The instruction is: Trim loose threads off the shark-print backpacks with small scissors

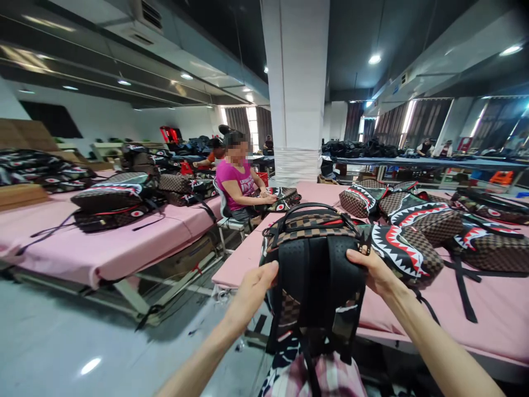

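Observation:
A backpack (318, 275) in brown check with black shoulder straps is held upright in front of me, its strap side towards me and its carry handle at the top. My left hand (254, 284) grips its left edge, the thumb on the near side. On the opposite edge my right hand (374, 267) has hold of it near the top of the strap, the thumb pressed on the black padding. The other fingers of both hands are mostly hidden behind the bag. Loose webbing hangs from its lower part over my lap.
Shark-mouth backpacks (407, 251) lie on the pink-covered table (421, 309) at right. Another pink table (165, 234) with stacked bags stands left. A seated person in a pink shirt (237, 182) handles a bag (285, 198) near a white pillar (296, 88).

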Demonstrator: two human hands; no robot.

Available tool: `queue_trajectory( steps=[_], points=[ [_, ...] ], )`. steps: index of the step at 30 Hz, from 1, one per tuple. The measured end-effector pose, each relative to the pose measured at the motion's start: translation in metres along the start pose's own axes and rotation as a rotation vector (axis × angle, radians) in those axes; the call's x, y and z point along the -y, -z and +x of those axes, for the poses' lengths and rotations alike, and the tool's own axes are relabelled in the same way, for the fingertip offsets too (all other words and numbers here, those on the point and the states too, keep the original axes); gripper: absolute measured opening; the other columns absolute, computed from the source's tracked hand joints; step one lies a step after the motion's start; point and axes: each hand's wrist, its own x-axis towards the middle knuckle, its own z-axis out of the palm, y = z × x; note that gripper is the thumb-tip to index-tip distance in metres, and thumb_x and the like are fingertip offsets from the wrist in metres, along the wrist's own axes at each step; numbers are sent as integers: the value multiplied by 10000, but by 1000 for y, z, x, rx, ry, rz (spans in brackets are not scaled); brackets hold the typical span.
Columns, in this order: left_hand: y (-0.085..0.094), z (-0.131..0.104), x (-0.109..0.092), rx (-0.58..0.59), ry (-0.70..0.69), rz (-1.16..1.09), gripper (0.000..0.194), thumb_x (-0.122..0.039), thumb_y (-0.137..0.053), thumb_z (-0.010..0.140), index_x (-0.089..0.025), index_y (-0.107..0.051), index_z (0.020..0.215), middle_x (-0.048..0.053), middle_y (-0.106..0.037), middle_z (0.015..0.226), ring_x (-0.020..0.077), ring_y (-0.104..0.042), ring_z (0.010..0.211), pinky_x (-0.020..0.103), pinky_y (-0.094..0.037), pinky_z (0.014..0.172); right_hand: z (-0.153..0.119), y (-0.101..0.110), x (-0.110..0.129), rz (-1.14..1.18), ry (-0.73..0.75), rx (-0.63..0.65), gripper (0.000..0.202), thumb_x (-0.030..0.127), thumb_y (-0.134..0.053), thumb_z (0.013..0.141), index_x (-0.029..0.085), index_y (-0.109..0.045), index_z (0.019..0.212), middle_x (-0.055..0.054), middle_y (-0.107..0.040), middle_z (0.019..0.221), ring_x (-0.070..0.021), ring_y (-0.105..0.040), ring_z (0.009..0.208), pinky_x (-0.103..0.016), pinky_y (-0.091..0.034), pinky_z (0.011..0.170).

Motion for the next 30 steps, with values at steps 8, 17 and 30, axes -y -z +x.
queue_trajectory(
  steps=[8,17,30],
  points=[
    [-65,-10,7,46,-69,-123,386,-434,-635,693,-132,-675,930,107,-691,958,240,-629,909,356,-480,850,-29,8,-10,-108,96,-181,369,336,-798,541,177,-653,842,-29,-699,714,-180,-636,612,-282,-518,579],
    [-53,16,21,55,-277,109,330,-386,-565,761,-147,-659,968,92,-685,966,250,-581,1002,400,-402,957,-19,1,-10,-229,173,-128,389,378,-750,626,185,-634,943,-56,-705,865,-231,-650,786,-355,-525,725],
    [-59,45,-18,183,54,-276,333,-388,-603,721,-133,-657,930,84,-694,937,226,-638,818,328,-512,721,-6,10,1,-129,99,-408,354,436,-730,601,193,-649,844,-71,-695,711,-231,-644,596,-350,-531,589]
  ],
)
